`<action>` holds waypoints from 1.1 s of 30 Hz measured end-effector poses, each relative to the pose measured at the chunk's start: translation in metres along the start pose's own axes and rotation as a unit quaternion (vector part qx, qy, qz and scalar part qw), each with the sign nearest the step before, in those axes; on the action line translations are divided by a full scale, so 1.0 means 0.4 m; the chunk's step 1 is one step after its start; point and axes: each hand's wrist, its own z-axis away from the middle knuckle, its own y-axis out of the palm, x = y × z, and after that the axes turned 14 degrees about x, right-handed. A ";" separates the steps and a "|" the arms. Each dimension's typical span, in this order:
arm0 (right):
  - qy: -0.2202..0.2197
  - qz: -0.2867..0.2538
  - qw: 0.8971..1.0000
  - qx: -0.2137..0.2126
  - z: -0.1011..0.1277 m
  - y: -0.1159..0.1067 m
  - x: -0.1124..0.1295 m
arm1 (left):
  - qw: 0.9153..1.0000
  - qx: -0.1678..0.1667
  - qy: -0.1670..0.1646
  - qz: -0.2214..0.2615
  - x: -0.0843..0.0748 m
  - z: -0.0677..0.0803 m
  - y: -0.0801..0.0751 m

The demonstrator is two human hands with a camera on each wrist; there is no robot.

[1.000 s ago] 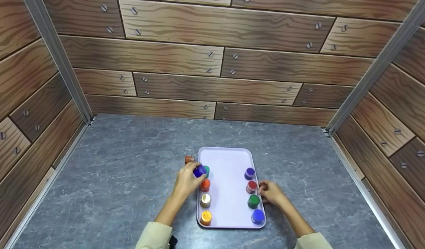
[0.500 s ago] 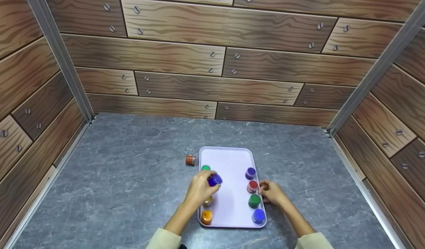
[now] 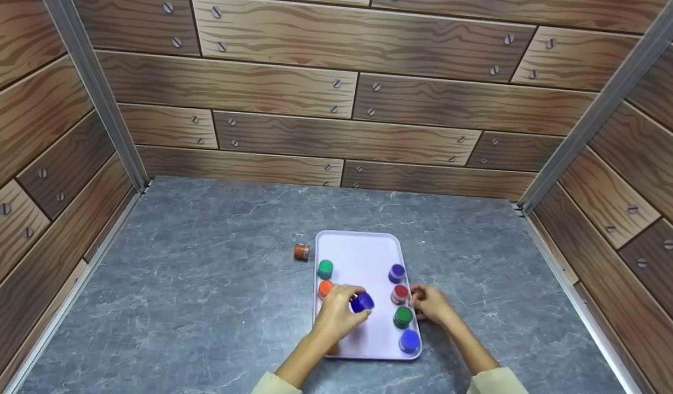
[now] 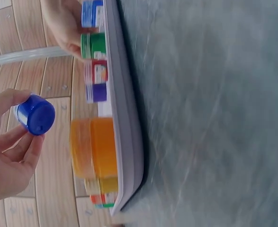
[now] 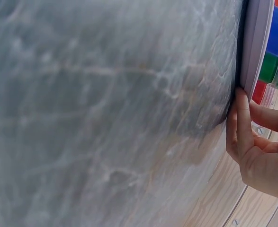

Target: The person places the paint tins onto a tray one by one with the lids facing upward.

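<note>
My left hand (image 3: pixel 336 320) pinches a small dark blue paint jar (image 3: pixel 362 302) between thumb and fingertips, tilted above the middle of the lilac tray (image 3: pixel 361 246). The left wrist view shows the jar's blue round end (image 4: pixel 40 118) facing the camera, raised above the rim. At the tray's right edge, beside the red-lidded jar (image 3: pixel 400 294), my right hand (image 3: pixel 430 303) grips the rim. In the right wrist view its fingers (image 5: pixel 243 123) lie along the tray's outer side, with the thumb close to the rim.
Purple (image 3: pixel 396 273), green (image 3: pixel 403 316) and blue (image 3: pixel 409 341) jars stand along the tray's right side. Green (image 3: pixel 325 268) and orange-red (image 3: pixel 325 289) jars line the left; an orange jar (image 4: pixel 96 146) stands nearer. A brown jar (image 3: pixel 301 251) lies outside the tray's left edge.
My left hand has carried the dark blue jar from the tray's left edge rightward and nearer, over the middle of the tray. My right hand has stayed at the rim.
</note>
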 end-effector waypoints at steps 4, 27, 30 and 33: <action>0.006 0.000 1.000 -0.005 -0.002 0.003 0.003 | 1.000 0.011 -0.004 -0.001 -0.011 0.005 0.014; -0.010 0.020 1.000 -0.009 0.002 0.001 0.002 | 0.996 0.076 0.006 -0.045 -0.031 0.050 0.057; -0.007 0.019 1.000 -0.009 0.002 0.002 0.004 | 0.994 0.097 -0.005 -0.055 -0.034 0.052 0.052; -0.005 0.014 1.000 -0.007 0.002 0.002 0.006 | 0.991 0.119 -0.015 -0.057 -0.036 0.054 0.049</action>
